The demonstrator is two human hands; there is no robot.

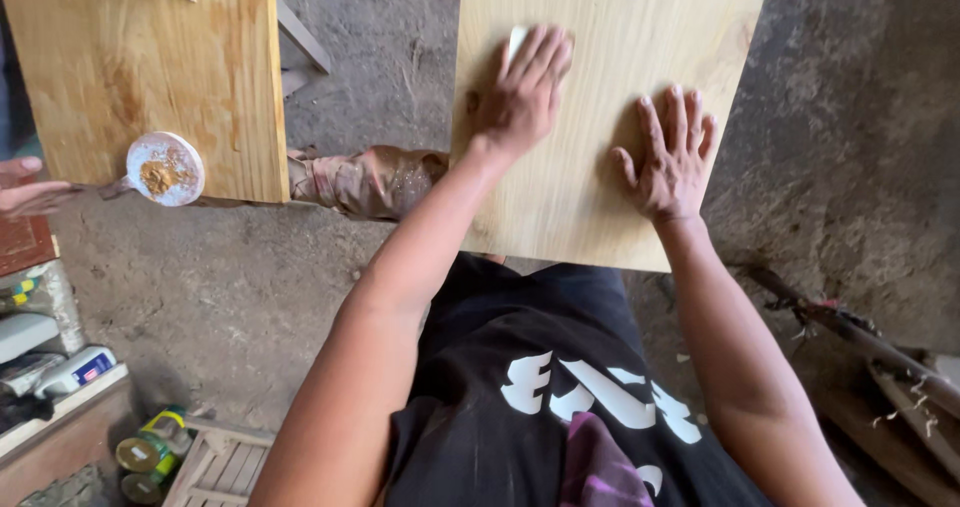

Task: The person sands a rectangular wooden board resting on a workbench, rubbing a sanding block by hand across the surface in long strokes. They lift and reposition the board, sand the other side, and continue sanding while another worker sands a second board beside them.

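A pale wooden board point(590, 207) lies in front of me, reaching past the top of the view. My left hand point(522, 92) presses a small pale pad point(516, 39), probably sandpaper, onto the board's upper left; only a corner of the pad shows beyond my fingers. My right hand point(670, 152) lies flat on the board's right side with fingers spread and nothing in it.
A second, more orange board point(120, 77) lies to the left, with a round lid of brown paste point(165, 169) at its lower edge. Another person's hand point(25, 187) is at the left edge. Tins point(150, 454) and a slatted crate point(220, 467) sit on the dirt floor; sticks point(880, 352) lie at right.
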